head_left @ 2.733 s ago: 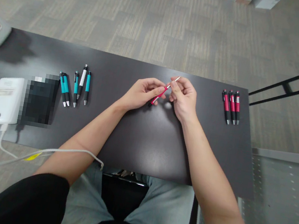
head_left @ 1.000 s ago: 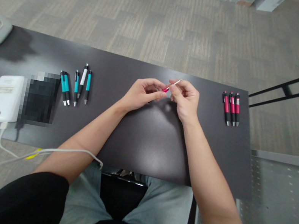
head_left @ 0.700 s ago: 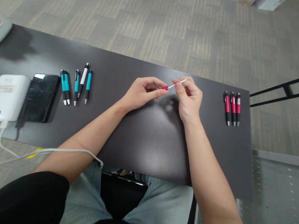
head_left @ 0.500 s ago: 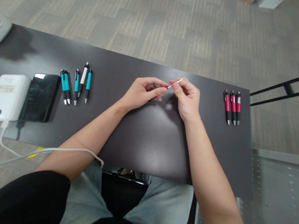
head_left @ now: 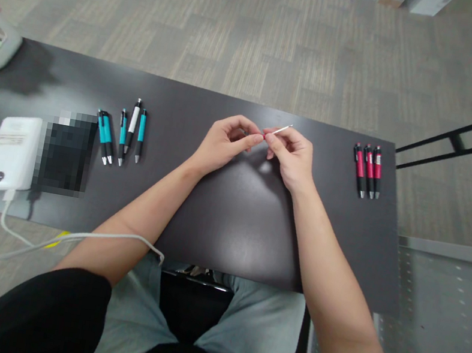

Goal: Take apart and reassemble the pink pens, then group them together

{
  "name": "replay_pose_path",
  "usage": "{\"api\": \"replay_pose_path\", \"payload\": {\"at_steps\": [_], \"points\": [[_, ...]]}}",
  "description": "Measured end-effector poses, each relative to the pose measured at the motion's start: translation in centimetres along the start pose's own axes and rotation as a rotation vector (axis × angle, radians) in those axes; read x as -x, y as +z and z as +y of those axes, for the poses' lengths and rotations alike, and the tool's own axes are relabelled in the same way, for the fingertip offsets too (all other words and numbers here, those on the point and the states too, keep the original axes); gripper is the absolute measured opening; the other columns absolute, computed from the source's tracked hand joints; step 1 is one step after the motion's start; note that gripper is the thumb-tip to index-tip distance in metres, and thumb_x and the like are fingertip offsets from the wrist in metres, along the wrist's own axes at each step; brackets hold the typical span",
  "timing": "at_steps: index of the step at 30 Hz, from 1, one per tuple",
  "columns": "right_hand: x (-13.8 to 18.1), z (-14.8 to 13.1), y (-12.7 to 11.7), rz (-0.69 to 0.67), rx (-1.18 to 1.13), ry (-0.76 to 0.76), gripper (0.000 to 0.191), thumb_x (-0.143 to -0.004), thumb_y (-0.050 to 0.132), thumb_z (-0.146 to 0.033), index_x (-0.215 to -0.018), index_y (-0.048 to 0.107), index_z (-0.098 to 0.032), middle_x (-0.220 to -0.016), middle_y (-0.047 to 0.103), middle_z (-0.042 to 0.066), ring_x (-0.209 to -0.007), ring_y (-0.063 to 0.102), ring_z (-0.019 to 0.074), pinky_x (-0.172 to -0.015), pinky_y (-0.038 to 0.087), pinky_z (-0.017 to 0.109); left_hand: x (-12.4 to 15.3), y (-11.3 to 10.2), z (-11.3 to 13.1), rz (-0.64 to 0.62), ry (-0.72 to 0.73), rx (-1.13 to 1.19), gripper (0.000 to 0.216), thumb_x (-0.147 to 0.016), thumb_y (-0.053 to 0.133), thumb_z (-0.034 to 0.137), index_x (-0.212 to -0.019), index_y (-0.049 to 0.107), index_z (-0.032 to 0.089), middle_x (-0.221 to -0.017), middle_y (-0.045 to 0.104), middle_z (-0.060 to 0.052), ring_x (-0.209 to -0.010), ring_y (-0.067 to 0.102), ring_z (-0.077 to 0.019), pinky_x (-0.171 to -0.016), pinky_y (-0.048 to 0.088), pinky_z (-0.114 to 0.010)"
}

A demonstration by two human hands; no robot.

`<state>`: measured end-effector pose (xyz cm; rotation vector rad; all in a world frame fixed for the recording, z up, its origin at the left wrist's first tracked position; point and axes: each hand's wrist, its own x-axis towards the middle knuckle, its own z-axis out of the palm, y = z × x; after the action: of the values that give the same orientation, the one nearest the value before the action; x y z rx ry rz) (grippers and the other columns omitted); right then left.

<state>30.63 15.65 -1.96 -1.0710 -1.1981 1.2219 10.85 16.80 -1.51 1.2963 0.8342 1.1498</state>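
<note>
Over the middle of the dark table my left hand (head_left: 227, 144) and my right hand (head_left: 290, 157) meet fingertip to fingertip. Between thumb and fingers, my left hand is closed on a pen barrel, mostly hidden; a bit of its red shows at the fingertips. A thin whitish pen refill (head_left: 282, 129) sticks out of that end, slanting up to the right. My right thumb and fingers pinch at the refill's base, right by the red part. How far the refill sits inside the barrel is hidden by my fingers.
Left of my hands lie several teal pens (head_left: 122, 135) and a white pen (head_left: 132, 126). Red pens (head_left: 367, 170) rest near the table's right end. Farther left are a white power bank (head_left: 12, 152) with a cable (head_left: 93, 235) and a blurred-out dark object (head_left: 65, 155).
My right fingers have slid down the refill toward the left fingertips, and more of the refill now shows beyond them. My left hand has barely moved. The dark object at left is now pixelated.
</note>
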Motion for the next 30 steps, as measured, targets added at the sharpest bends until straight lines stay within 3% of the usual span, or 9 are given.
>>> {"api": "replay_pose_path", "payload": {"at_steps": [3,7,10,18,25,30], "points": [[-0.1,0.2,0.1,0.051,-0.051,0.002,0.053,-0.077,0.108,-0.072,-0.096,0.085,-0.029,-0.089,0.075,-0.002,-0.068,0.061,0.0138,-0.056,0.053,0.028,0.0,-0.1,0.2,0.005,0.010,0.014,0.059,-0.077,0.112,0.066,-0.100,0.081,0.021,-0.095,0.083,-0.005,-0.089,0.080,-0.0210,-0.082,0.064,-0.034],[-0.3,0.4,-0.1,0.121,-0.149,0.008,0.050,-0.083,0.103,-0.073,-0.103,0.085,-0.031,-0.092,0.076,-0.002,-0.068,0.058,0.0123,-0.055,0.052,0.026,0.1,0.1,0.9,-0.034,0.042,0.113,0.069,-0.064,0.119,0.059,-0.114,0.087,0.023,-0.125,0.089,-0.011,-0.117,0.085,-0.0288,-0.103,0.069,-0.041],[-0.3,0.0,-0.1,0.121,-0.172,0.049,0.050,-0.083,0.103,-0.073,-0.103,0.084,-0.031,-0.091,0.075,-0.002,-0.068,0.057,0.0121,-0.054,0.050,0.025,0.3,0.5,1.3,-0.003,0.049,0.121,0.061,-0.071,0.116,0.062,-0.111,0.091,0.024,-0.128,0.090,-0.012,-0.122,0.085,-0.0315,-0.107,0.070,-0.046],[0.5,-1.3,0.6,0.013,-0.175,0.161,0.052,-0.083,0.100,-0.075,-0.099,0.083,-0.028,-0.081,0.072,-0.004,-0.061,0.048,0.0112,-0.053,0.049,0.026,0.2,0.9,0.8,0.074,0.178,0.129,0.043,-0.080,0.113,0.058,-0.101,0.094,0.025,-0.110,0.087,-0.009,-0.111,0.085,-0.0260,-0.100,0.069,-0.042],[0.2,-0.7,-0.2,-0.055,-0.197,0.157,0.045,-0.079,0.104,-0.067,-0.093,0.081,-0.031,-0.071,0.056,-0.006,-0.058,0.040,0.0126,-0.052,0.049,0.029,0.1,0.7,0.5,0.062,0.208,0.187,0.046,-0.075,0.115,0.058,-0.103,0.096,0.027,-0.105,0.086,-0.005,-0.097,0.082,-0.0195,-0.092,0.067,-0.035],[0.2,-0.1,-0.7,-0.104,-0.219,0.195,0.041,-0.077,0.108,-0.061,-0.093,0.083,-0.033,-0.078,0.066,-0.003,-0.058,0.043,0.0132,-0.057,0.054,0.034,0.3,0.6,0.7,0.090,0.181,0.149,0.051,-0.079,0.110,0.066,-0.109,0.095,0.027,-0.100,0.087,-0.004,-0.084,0.080,-0.0174,-0.089,0.067,-0.035]]}}
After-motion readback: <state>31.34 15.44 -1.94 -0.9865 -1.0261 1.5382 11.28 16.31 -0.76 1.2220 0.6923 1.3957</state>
